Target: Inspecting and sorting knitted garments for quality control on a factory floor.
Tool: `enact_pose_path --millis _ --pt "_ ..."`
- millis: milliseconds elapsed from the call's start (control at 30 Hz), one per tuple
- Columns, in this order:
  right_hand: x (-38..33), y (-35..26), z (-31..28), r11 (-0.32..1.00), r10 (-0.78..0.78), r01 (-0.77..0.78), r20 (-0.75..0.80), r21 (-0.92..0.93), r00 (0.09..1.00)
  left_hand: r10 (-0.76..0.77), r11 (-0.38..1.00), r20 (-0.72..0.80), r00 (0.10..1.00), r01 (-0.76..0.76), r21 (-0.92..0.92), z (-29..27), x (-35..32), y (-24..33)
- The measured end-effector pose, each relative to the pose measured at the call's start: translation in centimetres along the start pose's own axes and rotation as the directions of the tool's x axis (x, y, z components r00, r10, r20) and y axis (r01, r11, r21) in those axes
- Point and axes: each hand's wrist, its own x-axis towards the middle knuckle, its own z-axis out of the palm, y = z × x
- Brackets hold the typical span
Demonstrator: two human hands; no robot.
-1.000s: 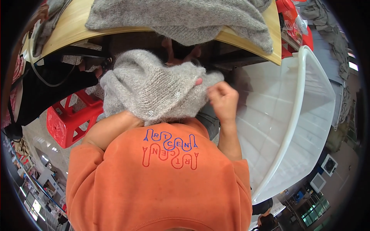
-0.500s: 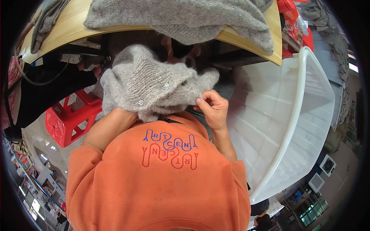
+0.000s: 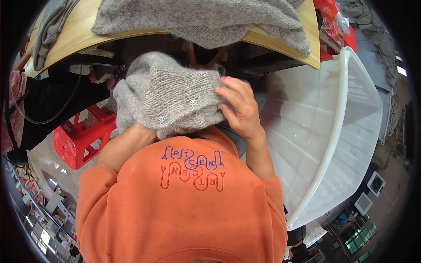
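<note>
A grey fuzzy knitted garment (image 3: 173, 94) lies bunched over my lap, its ribbed part facing up with two sparkly silver decorations on it. My left hand (image 3: 147, 131) reaches beneath the near left part of the knit, so its fingers are hidden. At the right edge of the garment, my right hand (image 3: 240, 107) has its fingers apart, the fingertips touching or very close to the knit.
Ahead stands a wooden table (image 3: 66, 46) with more grey knitwear (image 3: 197, 19) hanging over its edge. A big white plastic bin (image 3: 324, 144) is on my right, a red stool (image 3: 72, 144) on my left. Another person's bare feet (image 3: 188, 55) show under the table.
My right hand has loosened its pinch on the garment's right edge and moved up slightly, fingers spreading. The ribbed part now lies flatter and wider. My left hand stays under the knit.
</note>
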Motion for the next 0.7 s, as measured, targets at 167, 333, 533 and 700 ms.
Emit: enact_pose_path --millis 167,333,533,700 --pt "0.2 0.2 1.2 0.987 -0.157 0.157 0.028 0.029 0.987 -0.003 0.91 -0.12 0.993 -0.047 -0.412 2.3 -0.1 -3.1" --pt "0.2 0.0 1.8 0.981 -0.144 0.135 0.058 0.138 0.988 -0.016 0.789 0.075 0.997 0.059 -0.612 3.5 0.1 -5.1" --pt "1.3 0.5 0.5 0.554 0.335 -0.622 0.537 0.553 0.775 -0.055 0.021 0.267 0.962 0.268 -0.963 4.6 0.0 -5.0" --pt "1.5 0.4 0.9 0.399 0.415 -0.656 0.512 0.64 0.752 0.046 0.723 0.101 0.994 0.037 -0.69 3.7 -0.2 -4.4"
